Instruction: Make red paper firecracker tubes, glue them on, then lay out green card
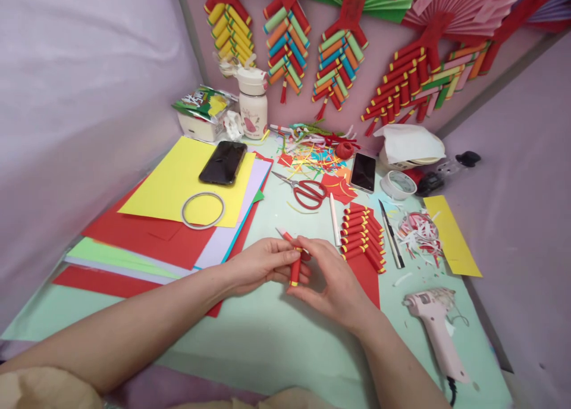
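My left hand (261,265) and my right hand (328,278) meet over the pale green table (267,337). Together they pinch a small red paper roll (295,272) with a yellow band at its lower end, held upright. A thin red stick with a pale tip (285,235) pokes up from between the fingers; which hand grips it is unclear. Just right of my hands lies a stack of several finished red rolls with yellow bands (362,229) on a red sheet.
Coloured paper sheets (178,219) are piled at left with a tape ring (203,210) and a phone (223,162). Red scissors (306,192), a second phone (363,172), a craft knife (391,235), paper scraps and a pink glue gun (435,329) lie around. Paper firecracker strings hang on the back wall.
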{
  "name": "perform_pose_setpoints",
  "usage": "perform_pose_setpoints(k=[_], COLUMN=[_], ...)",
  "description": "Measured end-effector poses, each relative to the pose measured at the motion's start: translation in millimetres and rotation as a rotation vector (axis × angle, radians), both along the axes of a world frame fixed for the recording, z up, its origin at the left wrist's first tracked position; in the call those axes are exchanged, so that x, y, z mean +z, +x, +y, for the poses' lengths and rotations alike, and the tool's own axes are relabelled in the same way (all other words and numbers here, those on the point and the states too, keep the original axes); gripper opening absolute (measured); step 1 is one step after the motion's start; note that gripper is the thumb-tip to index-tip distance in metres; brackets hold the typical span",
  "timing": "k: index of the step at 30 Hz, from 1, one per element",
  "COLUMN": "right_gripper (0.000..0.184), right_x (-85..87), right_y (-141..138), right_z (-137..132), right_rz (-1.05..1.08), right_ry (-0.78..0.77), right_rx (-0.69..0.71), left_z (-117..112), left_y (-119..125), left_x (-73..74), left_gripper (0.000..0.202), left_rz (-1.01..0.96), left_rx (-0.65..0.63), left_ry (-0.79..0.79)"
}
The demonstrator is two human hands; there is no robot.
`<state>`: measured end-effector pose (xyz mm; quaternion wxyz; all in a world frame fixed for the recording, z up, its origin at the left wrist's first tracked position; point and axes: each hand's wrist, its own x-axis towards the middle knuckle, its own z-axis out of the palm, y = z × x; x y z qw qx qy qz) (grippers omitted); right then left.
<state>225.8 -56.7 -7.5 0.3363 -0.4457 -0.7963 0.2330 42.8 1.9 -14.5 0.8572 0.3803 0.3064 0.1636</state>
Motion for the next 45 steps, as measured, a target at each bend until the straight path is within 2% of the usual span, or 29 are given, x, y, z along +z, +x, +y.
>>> perform_pose_setpoints(k=[5,9,11,13,16,18,19,22,25,28,30,36,38,41,45], right_gripper=[0.063,0.060,0.060,0.061,0.061,0.060,0.060,0.059,0.059,0.059,0.059,0.060,0.061,0.063,0.065], right_x=[1.5,2.5,1.5,-0.2,-2.8,-3.6,-3.7,-3.1,-2.7,-3.0,-3.0,-1.4,-1.0,-1.2,-2.1], right_y=[2,5,5,4,2,1,1,0,0,0,0,-2,-3,-4,-5], right_z=[-1,-2,-2,-2,-1,-1,-1,-2,-3,-4,-4,-6,-6,-7,-7], right_rz=[0.014,0.021,0.026,0.027,0.024,0.019,0.015,-0.004,-0.016,-0.016,-0.015,-0.014,-0.016,-0.016,-0.017], right_ry=[0.100,0.131,0.132,0.121,0.100,0.092,0.088,0.079,0.066,0.056,0.059,0.041,0.032,0.018,0.011], right_rx=[-0.123,-0.212,-0.221,-0.214,-0.196,-0.182,-0.175,-0.153,-0.146,-0.151,-0.151,-0.142,-0.131,-0.123,-0.127], left_z=[2,6,11,22,53,82,97,131,146,149,150,149,147,150,175], left_y=[-1,-5,-10,-20,-43,-60,-68,-83,-82,-78,-79,-104,-112,-119,-125], left_x=[2.5,13.5,22.7,31.4,37.8,36.5,34.5,26.7,20.5,20.2,24.1,48.2,58.1,72.4,84.5], left_gripper=[0.041,0.043,0.046,0.046,0.045,0.048,0.055,0.076,0.082,0.077,0.075,0.067,0.067,0.071,0.071], left_rz=[-0.006,0.083,0.155,0.250,0.531,0.847,1.017,1.359,1.546,1.585,1.533,0.987,0.941,0.993,1.244], left_rx=[-0.051,-0.100,-0.073,0.019,0.340,0.554,0.589,0.499,0.413,0.422,0.477,0.672,0.763,0.877,0.865], left_ry=[0.036,0.144,0.213,0.327,0.654,0.934,1.042,1.144,1.109,1.117,1.086,0.704,0.738,0.914,1.114])
